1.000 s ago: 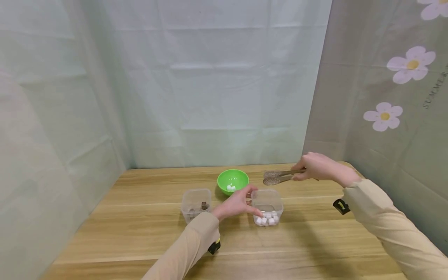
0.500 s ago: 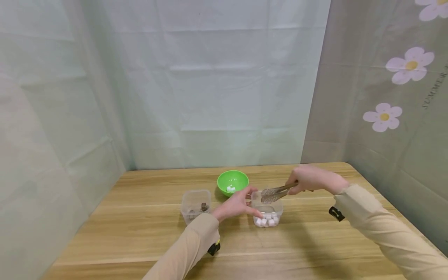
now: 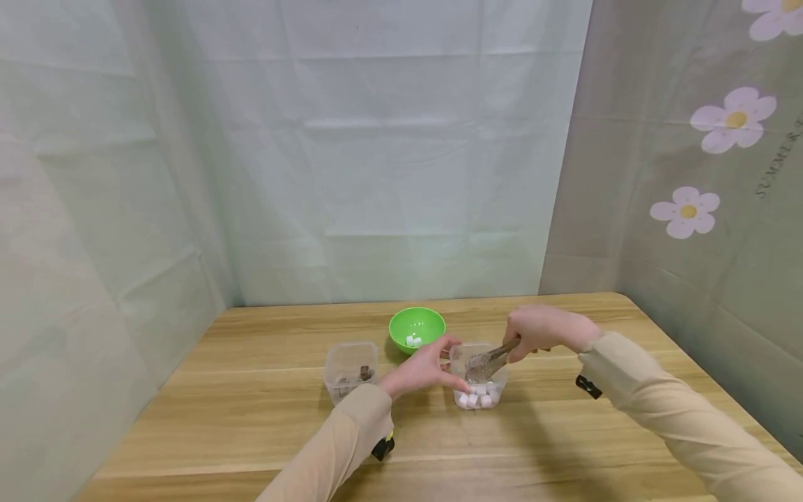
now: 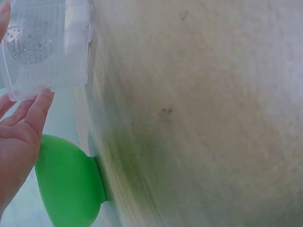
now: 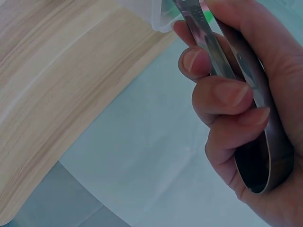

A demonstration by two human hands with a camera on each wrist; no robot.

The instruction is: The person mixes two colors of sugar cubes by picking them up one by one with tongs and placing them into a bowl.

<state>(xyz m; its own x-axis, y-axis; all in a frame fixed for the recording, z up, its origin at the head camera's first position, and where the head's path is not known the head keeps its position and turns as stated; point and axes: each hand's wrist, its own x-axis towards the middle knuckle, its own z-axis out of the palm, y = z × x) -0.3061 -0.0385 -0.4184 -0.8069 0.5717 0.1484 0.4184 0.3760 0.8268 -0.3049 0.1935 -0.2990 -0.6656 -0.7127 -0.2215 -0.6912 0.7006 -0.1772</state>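
A clear plastic box point(image 4: 71, 61) is gripped at its left side by the left hand point(image 3: 426, 368), with the thumb laid along the near side and the fingers spread against the far part of the wall. Metal tongs point(image 3: 486, 364) are held by the right hand point(image 3: 542, 331), the fingers curled round the arms and the bent end seated in the palm. The perforated heads of the tongs are lowered inside the box, just over or among white cubes point(image 3: 486, 401); whether any cube is pinched cannot be told. Both arms are covered by beige sleeves point(image 3: 665, 411). Behind the left hand a green bowl point(image 3: 417, 322) is seen, with small white pieces point(image 3: 414, 341) lying in it. To the left a second clear tub point(image 3: 351, 353) is placed, partly hidden by the left forearm, and dark brown pieces point(image 3: 365, 373) are contained in it. Everything is set on a wood-grained desk point(image 3: 251, 383) with rounded far corners. The word "SUMMER" can be read in slanting dark lettering point(image 3: 778, 164) on the right-hand curtain point(image 3: 627, 139), its end cut off by the frame. Pale flowers point(image 3: 685, 211) with yellow centres are printed beside it. The back is closed off by a creased, pale blue-green sheet point(image 3: 389, 174).
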